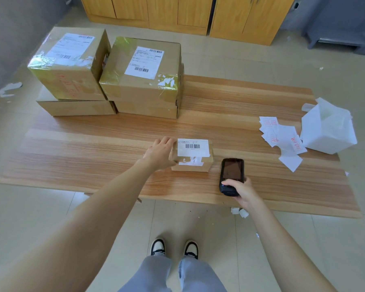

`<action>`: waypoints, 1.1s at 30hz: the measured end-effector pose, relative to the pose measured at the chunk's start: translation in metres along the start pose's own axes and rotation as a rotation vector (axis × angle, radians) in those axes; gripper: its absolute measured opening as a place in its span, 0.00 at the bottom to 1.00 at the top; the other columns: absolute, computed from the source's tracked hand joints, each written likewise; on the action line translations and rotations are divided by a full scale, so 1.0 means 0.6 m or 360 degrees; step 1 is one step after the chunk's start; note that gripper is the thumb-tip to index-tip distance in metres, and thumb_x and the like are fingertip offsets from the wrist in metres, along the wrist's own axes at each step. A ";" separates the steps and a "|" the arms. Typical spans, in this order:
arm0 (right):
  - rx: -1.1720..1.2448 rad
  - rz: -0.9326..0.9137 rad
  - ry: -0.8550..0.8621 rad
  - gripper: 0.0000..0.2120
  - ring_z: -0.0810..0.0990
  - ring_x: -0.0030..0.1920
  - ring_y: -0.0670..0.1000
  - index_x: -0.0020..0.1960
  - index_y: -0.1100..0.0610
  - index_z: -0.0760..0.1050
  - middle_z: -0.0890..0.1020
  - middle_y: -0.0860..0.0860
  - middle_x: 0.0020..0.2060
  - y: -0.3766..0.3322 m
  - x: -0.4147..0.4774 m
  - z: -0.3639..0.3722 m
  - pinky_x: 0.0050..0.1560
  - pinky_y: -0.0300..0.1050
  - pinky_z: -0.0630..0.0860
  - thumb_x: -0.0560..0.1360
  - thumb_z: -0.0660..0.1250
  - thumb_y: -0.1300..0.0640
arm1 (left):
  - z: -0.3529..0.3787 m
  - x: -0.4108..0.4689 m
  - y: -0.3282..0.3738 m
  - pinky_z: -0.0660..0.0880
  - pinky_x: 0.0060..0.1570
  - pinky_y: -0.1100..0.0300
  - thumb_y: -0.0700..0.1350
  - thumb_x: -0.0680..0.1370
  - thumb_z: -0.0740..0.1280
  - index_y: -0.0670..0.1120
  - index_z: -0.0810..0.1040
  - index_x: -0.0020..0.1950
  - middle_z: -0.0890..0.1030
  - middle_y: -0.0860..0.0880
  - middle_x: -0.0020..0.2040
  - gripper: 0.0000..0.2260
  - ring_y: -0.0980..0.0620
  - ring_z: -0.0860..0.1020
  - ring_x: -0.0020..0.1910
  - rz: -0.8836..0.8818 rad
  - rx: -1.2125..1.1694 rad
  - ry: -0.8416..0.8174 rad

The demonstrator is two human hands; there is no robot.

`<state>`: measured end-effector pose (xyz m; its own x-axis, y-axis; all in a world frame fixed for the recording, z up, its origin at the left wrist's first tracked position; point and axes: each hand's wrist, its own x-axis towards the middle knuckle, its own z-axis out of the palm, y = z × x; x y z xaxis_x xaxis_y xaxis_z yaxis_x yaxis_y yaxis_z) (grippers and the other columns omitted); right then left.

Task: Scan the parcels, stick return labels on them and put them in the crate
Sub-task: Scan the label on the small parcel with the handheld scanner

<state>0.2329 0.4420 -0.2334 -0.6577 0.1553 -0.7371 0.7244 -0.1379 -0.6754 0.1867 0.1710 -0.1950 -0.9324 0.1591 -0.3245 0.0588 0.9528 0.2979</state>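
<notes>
Holding a parcel (pixel 192 155) on a wooden table (pixel 93 148), the left hand (pixel 161 153) has its fingers curled over the parcel's far left corner and its thumb pressed to the near left edge, so the grip is clamped on that end. The parcel is a small brown carton that lies flat. A white barcode sticker (pixel 193 146) faces up just right of those fingertips, and torn white paper scraps cling to the near side.

The right hand (pixel 241 191) grips a black scanner (pixel 232 174). Its fingers are wrapped round the lower body and the thumb lies across the front below the dark screen. The scanner's top end points away from the fingers, toward the parcel's near right corner, close to it but not touching.

Well right of the right hand's fingers, a loose pile of white labels (pixel 282 140) with red stamps lies on the table, touching a white bag (pixel 329 131) further right.

Beyond the left fingertips, at the table's far left, bigger boxes (pixel 139 89) sit stacked two high, with barcode stickers on the top ones.
</notes>
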 end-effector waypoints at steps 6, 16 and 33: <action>-0.0071 -0.0040 0.0006 0.40 0.77 0.54 0.56 0.71 0.57 0.57 0.75 0.55 0.56 0.023 0.008 -0.008 0.55 0.50 0.74 0.66 0.73 0.72 | -0.002 -0.001 0.001 0.70 0.62 0.48 0.52 0.74 0.70 0.48 0.55 0.76 0.61 0.50 0.73 0.36 0.45 0.61 0.70 0.0009 -0.0002 -0.0009; -0.0317 -0.0175 0.0034 0.45 0.74 0.54 0.53 0.73 0.55 0.56 0.74 0.51 0.55 0.062 0.022 -0.023 0.56 0.49 0.72 0.63 0.76 0.71 | 0.000 0.001 -0.002 0.69 0.63 0.48 0.52 0.74 0.70 0.47 0.55 0.76 0.61 0.50 0.74 0.36 0.44 0.61 0.70 0.0019 0.0000 -0.0016; -0.0874 -0.0432 0.0270 0.37 0.75 0.58 0.59 0.66 0.58 0.64 0.76 0.56 0.58 0.062 0.021 -0.015 0.58 0.52 0.73 0.62 0.77 0.67 | 0.001 0.001 0.002 0.69 0.61 0.49 0.52 0.75 0.69 0.47 0.55 0.76 0.61 0.49 0.73 0.35 0.44 0.62 0.69 0.0008 0.0017 -0.0006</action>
<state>0.2533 0.4476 -0.2678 -0.8237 0.2733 -0.4968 0.5662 0.4431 -0.6950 0.1868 0.1725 -0.1956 -0.9307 0.1647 -0.3265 0.0674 0.9548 0.2897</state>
